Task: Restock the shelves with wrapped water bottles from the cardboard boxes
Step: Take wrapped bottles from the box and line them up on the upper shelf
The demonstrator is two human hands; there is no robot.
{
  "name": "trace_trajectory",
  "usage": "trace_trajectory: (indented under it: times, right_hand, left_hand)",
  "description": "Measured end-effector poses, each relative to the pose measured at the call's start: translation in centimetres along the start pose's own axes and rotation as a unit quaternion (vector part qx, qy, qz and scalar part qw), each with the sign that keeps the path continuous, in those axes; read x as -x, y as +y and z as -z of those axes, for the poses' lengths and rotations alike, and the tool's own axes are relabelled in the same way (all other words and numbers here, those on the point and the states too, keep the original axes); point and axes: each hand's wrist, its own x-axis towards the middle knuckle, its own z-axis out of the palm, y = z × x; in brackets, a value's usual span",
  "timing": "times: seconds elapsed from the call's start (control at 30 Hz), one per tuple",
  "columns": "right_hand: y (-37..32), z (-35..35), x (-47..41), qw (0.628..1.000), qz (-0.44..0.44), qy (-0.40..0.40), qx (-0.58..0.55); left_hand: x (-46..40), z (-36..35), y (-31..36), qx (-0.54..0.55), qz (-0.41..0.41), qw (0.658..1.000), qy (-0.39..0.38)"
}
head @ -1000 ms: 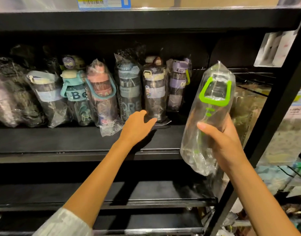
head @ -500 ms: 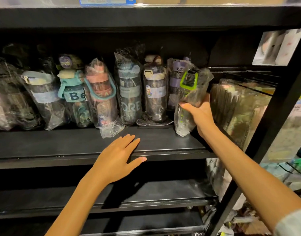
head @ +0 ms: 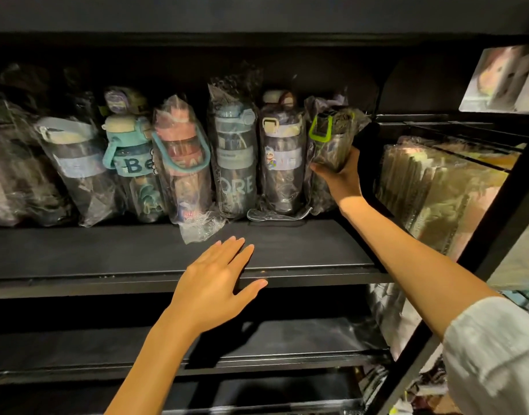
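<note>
On the black shelf (head: 302, 250), a wrapped bottle with a green handle (head: 329, 145) is held upright at the right end of the row.

The bottle is clasped by the right hand (head: 342, 181), fingers curled round its plastic wrap, and is set just beside a wrapped bottle with a purple band (head: 282, 157). The left hand (head: 215, 283) is spread flat, fingers straight, over the shelf's front edge, holding nothing. Further left, a grey bottle marked "ORE" (head: 236, 163), a pink bottle with a teal strap (head: 182, 163) and a teal bottle lettered "Be" (head: 131, 157) are crowded together, all bagged. To the right, stacked clear packets (head: 436, 187) are seen beyond the shelf's end. A white sleeve (head: 493, 354) is visible on the right arm.
</note>
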Motion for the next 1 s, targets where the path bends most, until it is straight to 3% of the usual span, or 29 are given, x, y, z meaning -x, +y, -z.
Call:
trace_trajectory:
  times: [0.2, 0.43, 0.53, 0.63, 0.73, 0.8, 0.9, 1.0]
  right_hand:
    - [0.1, -0.5, 0.1, 1.0, -0.006, 0.015, 0.019]
    - [-0.2, 0.7, -0.1, 0.986, -0.035, 0.002, 0.165]
    - [-1.2, 1.7, 1.8, 0.946, -0.082, -0.042, 0.312]
    - [-2.2, 3.5, 5.4, 0.878, -0.107, -0.118, 0.451]
    - [-3.4, 4.9, 9.4, 0.817, -0.052, -0.176, 0.546]
    - [-4.4, 5.3, 12.4, 0.795, -0.02, -0.201, 0.572]
    - [-6.0, 5.4, 16.7, 0.78, 0.048, -0.229, 0.58]
    - [-7.9, 4.6, 21.1, 0.789, 0.122, -0.25, 0.547]
  left_hand:
    - [0.0, 0.0, 0.0, -0.02, 0.002, 1.0, 0.01]
    - [0.0, -0.2, 0.0, -0.008, -0.002, 1.0, 0.009]
    - [-0.1, -0.3, -0.1, -0.006, -0.004, 1.0, 0.008]
    - [-0.1, -0.4, 0.0, 0.0, -0.007, 1.0, 0.005]
    - [0.0, -0.4, -0.1, 0.008, -0.009, 1.0, 0.004]
    - [0.0, -0.4, -0.1, 0.011, -0.012, 1.0, 0.005]
    - [0.6, 0.1, 0.1, 0.025, -0.013, 1.0, 0.002]
    - [3.6, 0.8, 0.2, 0.048, 0.001, 0.999, 0.015]
